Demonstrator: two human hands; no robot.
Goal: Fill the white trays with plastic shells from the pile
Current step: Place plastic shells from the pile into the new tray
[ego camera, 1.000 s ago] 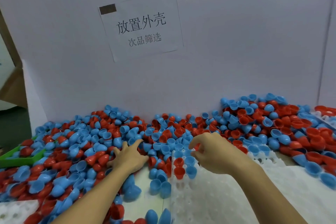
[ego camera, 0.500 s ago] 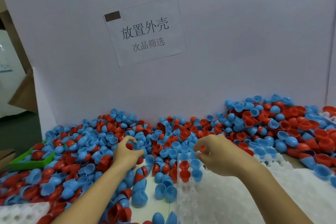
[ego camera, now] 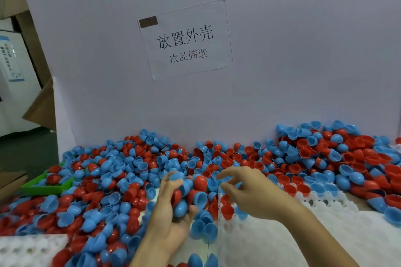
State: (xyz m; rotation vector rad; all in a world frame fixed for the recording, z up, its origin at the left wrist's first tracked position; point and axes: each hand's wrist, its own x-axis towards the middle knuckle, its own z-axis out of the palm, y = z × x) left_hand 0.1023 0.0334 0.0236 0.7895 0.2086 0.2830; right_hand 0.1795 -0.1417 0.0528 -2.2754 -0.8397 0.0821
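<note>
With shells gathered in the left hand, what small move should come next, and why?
Probably the right hand picks one shell from the left hand and seats it in an open pocket of the white tray. The left hand grips a cluster of blue and red shells; the right hovers beside it, fingers loose, over a mostly unfilled tray.

Paper sign (ego camera: 185,40) taped to white back board (ego camera: 303,50): "放置外壳", smaller "次品筛选" below. Far-left blue label (ego camera: 10,58) unreadable.
</note>
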